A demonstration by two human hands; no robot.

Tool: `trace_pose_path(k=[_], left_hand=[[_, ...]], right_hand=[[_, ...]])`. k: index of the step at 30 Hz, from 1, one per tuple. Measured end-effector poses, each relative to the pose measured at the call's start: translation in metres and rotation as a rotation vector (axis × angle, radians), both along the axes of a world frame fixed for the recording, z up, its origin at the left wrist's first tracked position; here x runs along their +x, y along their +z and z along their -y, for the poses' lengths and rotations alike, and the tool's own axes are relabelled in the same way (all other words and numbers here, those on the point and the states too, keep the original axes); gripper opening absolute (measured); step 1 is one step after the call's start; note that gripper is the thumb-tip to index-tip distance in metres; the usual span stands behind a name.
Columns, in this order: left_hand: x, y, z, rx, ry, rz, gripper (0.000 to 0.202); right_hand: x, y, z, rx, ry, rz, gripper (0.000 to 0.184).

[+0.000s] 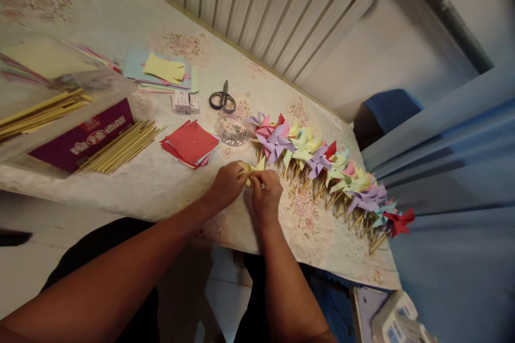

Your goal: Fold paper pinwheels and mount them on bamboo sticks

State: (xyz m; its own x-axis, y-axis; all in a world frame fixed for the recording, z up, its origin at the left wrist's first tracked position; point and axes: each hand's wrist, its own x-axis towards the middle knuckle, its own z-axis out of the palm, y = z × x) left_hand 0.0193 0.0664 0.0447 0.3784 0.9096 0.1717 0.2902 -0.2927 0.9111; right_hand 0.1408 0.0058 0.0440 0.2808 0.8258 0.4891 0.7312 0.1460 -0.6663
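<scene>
Near the table's front edge, my left hand (230, 185) and my right hand (267, 193) meet around a yellow paper pinwheel (259, 164). My left fingers are closed on its left side, and my right thumb and fingertips pinch it from the right. Part of the pinwheel is hidden by my fingers, and I cannot make out any pin or stick in it. Just left of my hands lies a stack of red and other coloured paper squares (192, 142). Beyond them sits a clear bag of small metal pins (234, 133).
Finished-looking pinwheels on sticks (317, 161) run in a long row to the right. Black scissors (222, 98), small white boxes (185, 102) and coloured sheets (134, 67) lie farther back. Wooden sticks (120, 147) rest beside a clear container with a purple label (86, 134) at left.
</scene>
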Motion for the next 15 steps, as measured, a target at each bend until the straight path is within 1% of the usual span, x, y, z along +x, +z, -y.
trace_pose_path(k=[2,6,8,10,13,15], left_hand=[[0.000,0.000,0.000,0.006,0.003,-0.004,0.021],[-0.001,-0.001,0.000,-0.005,0.008,-0.008,0.017],[-0.001,-0.001,0.000,-0.008,0.007,-0.017,0.018],[-0.001,-0.001,0.000,0.002,0.000,-0.011,0.018],[-0.002,0.000,0.000,0.029,-0.017,0.008,0.020],[-0.002,0.001,0.001,0.040,-0.025,0.006,0.022]], right_hand=[[0.000,0.000,0.000,-0.004,-0.006,-0.039,0.020],[-0.008,-0.002,-0.001,-0.150,-0.078,-0.374,0.016],[-0.010,-0.003,-0.001,-0.195,-0.102,-0.450,0.016],[-0.009,-0.003,-0.001,-0.160,-0.093,-0.372,0.017],[-0.004,-0.001,0.001,-0.045,-0.023,-0.084,0.019],[-0.002,0.000,0.001,0.002,0.006,0.046,0.021]])
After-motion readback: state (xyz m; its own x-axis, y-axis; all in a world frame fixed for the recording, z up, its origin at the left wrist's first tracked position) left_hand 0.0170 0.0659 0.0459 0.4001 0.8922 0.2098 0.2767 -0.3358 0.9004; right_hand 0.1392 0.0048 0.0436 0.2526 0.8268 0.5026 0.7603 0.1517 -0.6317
